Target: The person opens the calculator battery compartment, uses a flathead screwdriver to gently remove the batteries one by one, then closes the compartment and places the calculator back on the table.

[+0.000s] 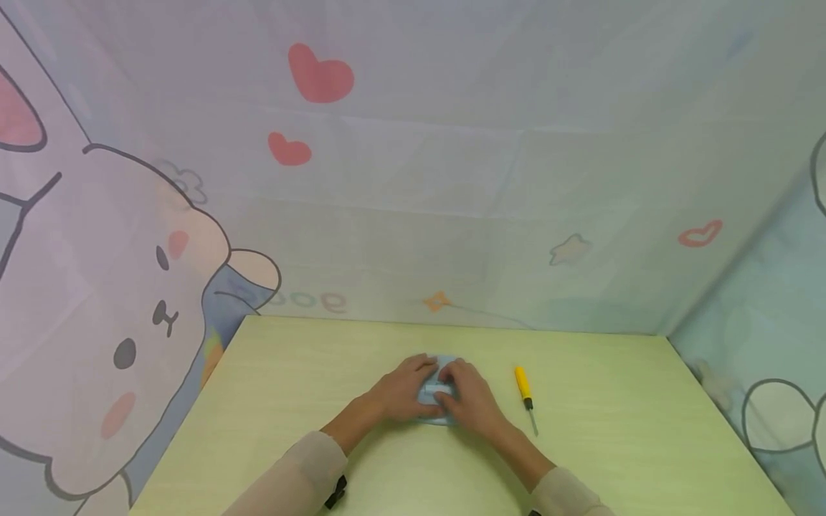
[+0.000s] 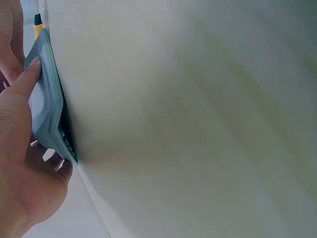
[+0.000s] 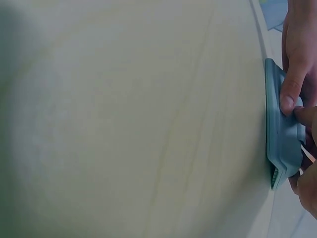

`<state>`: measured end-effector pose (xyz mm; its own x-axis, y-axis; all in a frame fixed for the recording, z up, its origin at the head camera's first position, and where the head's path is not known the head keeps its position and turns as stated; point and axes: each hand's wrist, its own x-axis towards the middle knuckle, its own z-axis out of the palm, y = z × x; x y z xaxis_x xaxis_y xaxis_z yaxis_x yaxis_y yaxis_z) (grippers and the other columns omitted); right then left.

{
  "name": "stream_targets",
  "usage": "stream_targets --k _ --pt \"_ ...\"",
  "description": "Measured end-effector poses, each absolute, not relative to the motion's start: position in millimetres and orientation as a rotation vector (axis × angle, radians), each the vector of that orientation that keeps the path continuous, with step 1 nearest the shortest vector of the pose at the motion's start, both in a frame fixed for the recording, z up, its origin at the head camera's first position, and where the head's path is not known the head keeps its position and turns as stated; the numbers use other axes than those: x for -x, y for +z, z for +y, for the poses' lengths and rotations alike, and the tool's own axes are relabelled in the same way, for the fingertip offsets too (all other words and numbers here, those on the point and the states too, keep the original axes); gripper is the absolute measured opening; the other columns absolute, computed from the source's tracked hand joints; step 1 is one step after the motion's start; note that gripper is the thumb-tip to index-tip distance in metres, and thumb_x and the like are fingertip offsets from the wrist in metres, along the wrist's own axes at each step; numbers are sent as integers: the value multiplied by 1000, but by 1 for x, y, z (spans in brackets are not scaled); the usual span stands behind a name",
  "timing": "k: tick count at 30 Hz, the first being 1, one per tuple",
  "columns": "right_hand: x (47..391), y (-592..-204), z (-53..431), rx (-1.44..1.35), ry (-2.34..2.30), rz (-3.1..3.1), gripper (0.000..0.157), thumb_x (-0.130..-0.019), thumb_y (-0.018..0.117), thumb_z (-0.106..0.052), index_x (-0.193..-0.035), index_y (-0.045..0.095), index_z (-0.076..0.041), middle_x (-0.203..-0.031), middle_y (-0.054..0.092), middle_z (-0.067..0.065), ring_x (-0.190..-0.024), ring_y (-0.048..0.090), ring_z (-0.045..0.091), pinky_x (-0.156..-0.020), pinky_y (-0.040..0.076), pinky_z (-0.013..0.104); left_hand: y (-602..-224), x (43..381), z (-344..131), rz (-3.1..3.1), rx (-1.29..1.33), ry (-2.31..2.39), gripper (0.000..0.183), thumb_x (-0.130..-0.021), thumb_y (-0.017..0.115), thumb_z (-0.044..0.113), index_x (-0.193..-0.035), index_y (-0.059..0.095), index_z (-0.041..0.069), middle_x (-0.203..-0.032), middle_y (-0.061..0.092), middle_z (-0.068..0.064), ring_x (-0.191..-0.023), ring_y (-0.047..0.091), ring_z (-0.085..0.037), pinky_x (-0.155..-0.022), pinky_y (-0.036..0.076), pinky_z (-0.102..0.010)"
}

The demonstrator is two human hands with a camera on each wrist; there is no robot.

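Note:
A flat, light-blue plastic device with rounded corners (image 1: pixel 429 398) lies face-on to me near the middle of the table; its exact kind cannot be told. My left hand (image 1: pixel 406 391) grips its left side, thumb on the upper face and fingers at the edge, as the left wrist view of the device (image 2: pixel 45 106) shows. On the right side my right hand (image 1: pixel 476 400) holds it with curved fingers, its thumb touching the middle of the face near a pale strip (image 1: pixel 437 389). Both thumbs nearly meet on the device (image 3: pixel 285 144) in the right wrist view. The fingers hide much of it.
A screwdriver with a yellow handle (image 1: pixel 523 383) lies to the right of the hands, its shaft toward me. The pale yellow-green table (image 1: pixel 310 358) ends at a printed cloth backdrop (image 1: pixel 413 251) behind and at both sides.

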<state>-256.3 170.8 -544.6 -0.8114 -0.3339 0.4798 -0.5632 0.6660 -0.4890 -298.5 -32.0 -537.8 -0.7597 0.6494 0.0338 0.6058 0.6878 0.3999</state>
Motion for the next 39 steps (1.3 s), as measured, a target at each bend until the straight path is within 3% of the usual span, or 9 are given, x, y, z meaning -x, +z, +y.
stream_targets --k 8,23,39 --pt "256 -547 171 -723 854 -2507 30 -87 85 -6 -108 65 -5 -104 64 6 -96 59 23 -84 53 43 -539 300 -31 2763 -998 599 92 -94 70 66 -163 43 11 -170 35 -3 -159 27 -27 -113 46 -52" --pt "257 -542 174 -641 1017 -2614 25 -91 82 -8 -110 67 -7 -108 71 7 -104 63 27 -94 51 47 -540 300 -32 2753 -979 631 94 -93 71 67 -163 43 11 -170 34 -3 -158 28 -27 -114 45 -52" --pt "260 -545 178 -695 978 -2534 23 -91 84 -10 -110 73 -3 -104 71 7 -93 66 22 -86 56 40 -539 300 -31 2757 -987 587 95 -94 71 66 -164 40 11 -171 33 -3 -159 27 -26 -116 44 -51"
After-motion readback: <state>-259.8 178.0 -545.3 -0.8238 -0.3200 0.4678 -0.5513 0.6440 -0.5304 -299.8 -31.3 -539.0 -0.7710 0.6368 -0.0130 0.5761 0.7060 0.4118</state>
